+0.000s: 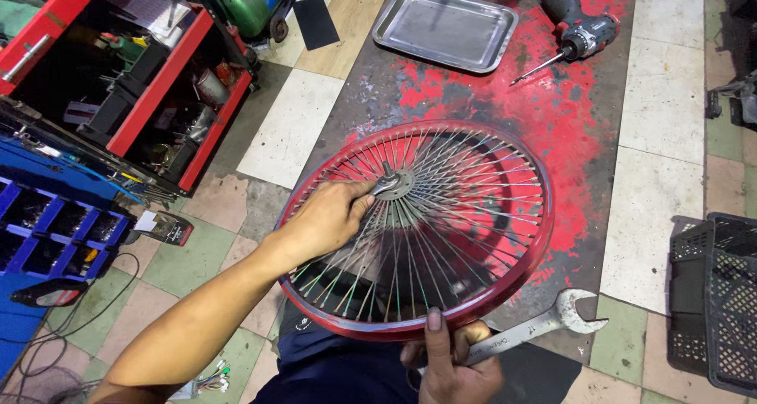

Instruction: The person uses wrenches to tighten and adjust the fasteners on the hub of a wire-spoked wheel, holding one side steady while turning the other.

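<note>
**Both Hands on a Red Spoked Wheel**

Nearest our camera, our right hand [449,364] is curled closed around the shaft of a silver open-end wrench [536,331], thumb pressed up against the near edge of the red wheel rim [544,215]. The wrench's open head lies to the right of those fingers, on the floor just outside the rim.

Our left hand [327,219] reaches across the spokes, fingertips pinched on a small metal piece at the hub [394,185]; we cannot tell exactly what that piece is. The wheel lies flat on a dark mat splashed with red paint [552,104], its spokes [441,238] fanning out between our two hands.

Beyond the left fingers, further up the mat, sits a shallow steel tray [445,27], which looks empty. Just right of it lies a cordless drill [579,26] with a long bit pointing back toward the wheel. Nothing stands between either hand and the wheel.

Left of our left forearm, an open red tool chest [150,81] shows drawers crowded with tools too jumbled to tell apart. Below it, a blue compartment organiser [47,223] holds small dark parts. A small dark packet with a red-and-white label [169,228] lies on the tiles beside it. Far right of the wrench stands a black plastic crate [721,294], its contents hidden.
</note>
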